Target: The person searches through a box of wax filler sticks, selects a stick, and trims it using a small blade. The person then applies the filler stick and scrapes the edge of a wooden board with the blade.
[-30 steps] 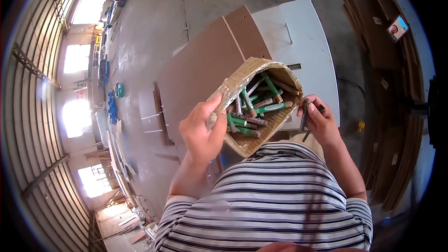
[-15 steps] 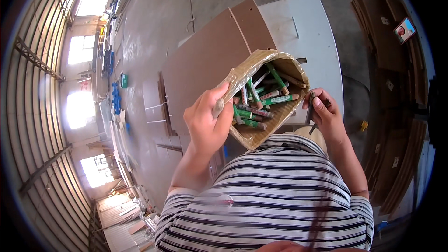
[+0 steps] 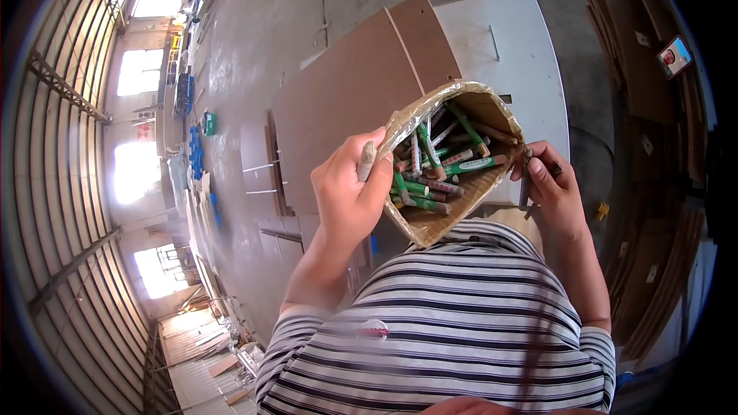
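Note:
A cardboard box (image 3: 461, 219) wrapped in shiny clear tape is tilted with its open mouth toward me. Inside lie several wax filler sticks (image 3: 470, 165) in green and white wrappers, some with bare brown ends. My left hand (image 3: 342, 184) clasps the box's left edge, and a greyish-brown stick (image 3: 367, 161) pokes up between its thumb and fingers. At the box's right edge, my right hand (image 3: 560, 196) pinches a thin dark stick (image 3: 526, 184); whether its hidden fingertips also grip the cardboard, I cannot tell.
Beyond the box, brown boards (image 3: 346, 100) and a white panel (image 3: 507, 38) with a thin handle form a flat stack. Upright brown boards (image 3: 653, 107) line the right side, with a lit phone (image 3: 673, 58) there. A green container (image 3: 209, 124) sits on the floor at left.
The box and both hands have shifted slightly to the right. The stick in my left hand now stands more upright, apart from the box rim. My right hand keeps its pinch.

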Tool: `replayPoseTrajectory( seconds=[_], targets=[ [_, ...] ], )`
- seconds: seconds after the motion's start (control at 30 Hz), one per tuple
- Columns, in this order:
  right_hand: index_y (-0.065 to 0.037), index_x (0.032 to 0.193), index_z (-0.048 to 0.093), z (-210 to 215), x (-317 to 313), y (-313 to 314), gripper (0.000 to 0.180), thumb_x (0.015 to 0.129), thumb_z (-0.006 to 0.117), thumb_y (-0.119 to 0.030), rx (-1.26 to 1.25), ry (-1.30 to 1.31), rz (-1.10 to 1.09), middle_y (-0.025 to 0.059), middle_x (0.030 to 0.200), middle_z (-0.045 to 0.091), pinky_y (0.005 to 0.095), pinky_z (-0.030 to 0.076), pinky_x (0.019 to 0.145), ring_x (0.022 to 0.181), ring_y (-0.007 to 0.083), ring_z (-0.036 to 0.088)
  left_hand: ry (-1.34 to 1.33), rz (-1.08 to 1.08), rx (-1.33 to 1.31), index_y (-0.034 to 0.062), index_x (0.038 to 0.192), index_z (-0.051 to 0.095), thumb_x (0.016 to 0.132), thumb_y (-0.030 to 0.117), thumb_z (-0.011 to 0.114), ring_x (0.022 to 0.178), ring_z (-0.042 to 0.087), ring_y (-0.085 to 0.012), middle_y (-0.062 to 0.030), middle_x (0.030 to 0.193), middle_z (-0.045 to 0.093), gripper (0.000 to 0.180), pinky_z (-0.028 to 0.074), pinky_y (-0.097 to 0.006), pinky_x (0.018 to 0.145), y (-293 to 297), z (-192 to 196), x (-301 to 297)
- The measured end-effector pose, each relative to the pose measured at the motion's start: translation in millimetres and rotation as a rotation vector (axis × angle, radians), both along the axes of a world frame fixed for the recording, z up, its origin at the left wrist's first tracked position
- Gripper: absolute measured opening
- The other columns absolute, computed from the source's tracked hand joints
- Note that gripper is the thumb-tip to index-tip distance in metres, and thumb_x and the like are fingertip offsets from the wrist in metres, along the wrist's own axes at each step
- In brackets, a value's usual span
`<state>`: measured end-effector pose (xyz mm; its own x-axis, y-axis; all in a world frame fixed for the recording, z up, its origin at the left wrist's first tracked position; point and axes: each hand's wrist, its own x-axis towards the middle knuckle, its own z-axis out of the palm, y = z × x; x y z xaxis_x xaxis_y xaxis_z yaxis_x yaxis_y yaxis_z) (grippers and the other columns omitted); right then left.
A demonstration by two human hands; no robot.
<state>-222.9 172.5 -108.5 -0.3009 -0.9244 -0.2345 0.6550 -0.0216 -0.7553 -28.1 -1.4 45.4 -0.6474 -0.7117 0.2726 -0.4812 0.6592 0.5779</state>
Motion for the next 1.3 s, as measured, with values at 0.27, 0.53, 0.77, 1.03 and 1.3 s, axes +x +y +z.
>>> replayPoseTrajectory(
  seconds=[0.27,0.53,0.77,1.03,1.3],
  targets=[
    [-0.003,0.114,0.057,-3.2,6.8,-0.8,0.025,0.105,0.054,-0.026,-0.034,0.078,0.016,0.0026,0.092,0.064,0.0200,0.040,0.068,0.075,0.0060,0.053,0.003,-0.030,-0.034,-0.0060,0.109,0.069,0.085,-0.005,0.067,0.061,0.047,-0.0020,0.0018,0.066,0.058,0.024,0.037,-0.020,0.055,-0.3,-5.0,3.4],
    [-0.001,0.113,0.056,-2.8,4.1,-0.5,0.028,0.104,0.056,-0.028,-0.055,0.211,0.042,0.0044,0.093,0.063,0.0254,0.046,0.081,0.088,0.0108,0.059,0.045,-0.103,-0.120,-0.0077,0.111,0.068,0.084,-0.008,0.067,0.063,0.050,-0.0018,-0.0010,0.071,0.063,0.027,0.039,-0.018,0.056,-3.9,-8.8,3.9],
    [0.001,0.114,0.056,29.1,-5.3,0.3,0.020,0.100,0.060,-0.013,0.039,0.466,0.091,0.0094,0.091,0.065,0.0269,0.050,0.076,0.081,0.0147,0.062,0.009,-0.089,-0.085,-0.0058,0.111,0.067,0.083,-0.008,0.068,0.064,0.058,-0.0102,-0.0080,0.077,0.067,0.028,0.045,-0.022,0.059,-5.5,-6.8,6.5],
    [-0.002,0.117,0.064,84.9,3.7,-53.2,0.043,0.074,0.069,-0.003,-0.001,1.475,0.044,0.0118,0.088,0.065,0.0380,0.054,0.060,0.074,0.0299,0.069,-0.092,-0.183,-0.206,-0.0008,0.113,0.066,0.081,-0.004,0.070,0.062,0.064,-0.0210,-0.0132,0.078,0.066,0.032,0.050,-0.027,0.059,-3.5,-2.8,-0.5],
    [-0.003,0.103,0.058,70.6,20.1,-75.8,0.024,0.083,0.064,-0.014,-0.139,1.551,0.141,0.0117,0.078,0.070,0.0391,0.051,0.052,0.062,0.0279,0.069,-0.002,-0.233,-0.221,-0.0009,0.113,0.066,0.081,-0.005,0.068,0.053,0.056,-0.0197,-0.0109,0.071,0.059,0.032,0.045,-0.028,0.051,3.0,-6.4,-4.1]
  ],
)
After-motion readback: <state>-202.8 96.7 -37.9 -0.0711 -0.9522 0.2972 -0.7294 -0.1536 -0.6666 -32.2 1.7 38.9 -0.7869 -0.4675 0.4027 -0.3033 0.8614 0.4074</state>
